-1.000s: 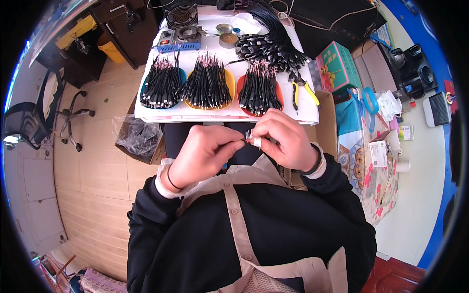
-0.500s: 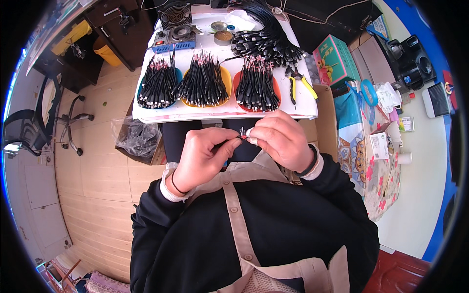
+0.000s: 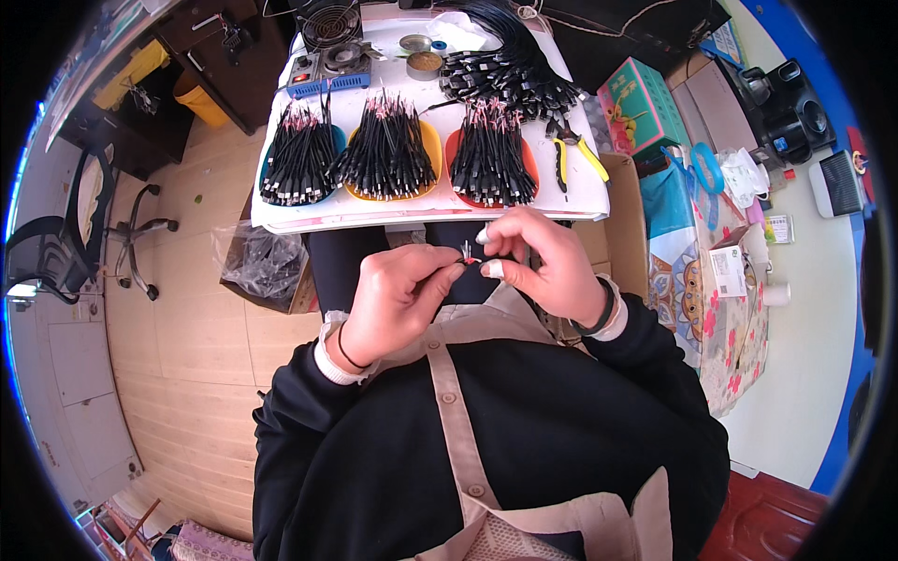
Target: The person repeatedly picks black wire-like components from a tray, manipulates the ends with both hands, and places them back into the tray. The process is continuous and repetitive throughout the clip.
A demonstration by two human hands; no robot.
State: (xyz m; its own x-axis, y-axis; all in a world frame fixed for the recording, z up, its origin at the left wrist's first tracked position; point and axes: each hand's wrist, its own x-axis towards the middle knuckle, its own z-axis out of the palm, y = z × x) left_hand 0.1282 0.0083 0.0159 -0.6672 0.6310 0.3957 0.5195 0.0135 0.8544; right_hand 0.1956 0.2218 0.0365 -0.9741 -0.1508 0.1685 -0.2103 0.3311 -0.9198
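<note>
Head view, centre of the frame: the left hand (image 3: 398, 297) is curled, thumb and forefinger pinching one end of a short black cable piece (image 3: 470, 262) whose bare, fine wire strands fan upward. The right hand (image 3: 543, 264) meets it from the right, fingertips nipping the same piece, the other fingers bent loosely; a dark band circles that wrist. Both hands hover just below the near edge of a white, smooth-topped table (image 3: 580, 192).

Above the hands, three shallow rounded trays sit side by side on the table: a teal tray (image 3: 266, 161) at upper left, a yellow tray (image 3: 431, 140) in the middle, an orange tray (image 3: 529, 161) to the right, each heaped with glossy black cable lengths tipped in pink and white. Yellow-handled pliers (image 3: 569, 150) lie just right of the orange tray. Farther up, a loose bundle of black cables (image 3: 505, 70) spreads across the top, beside a round tin (image 3: 425, 63). Left of the table, pale wood-plank floor (image 3: 187, 337) holds a crinkled clear plastic bag (image 3: 257, 264).
</note>
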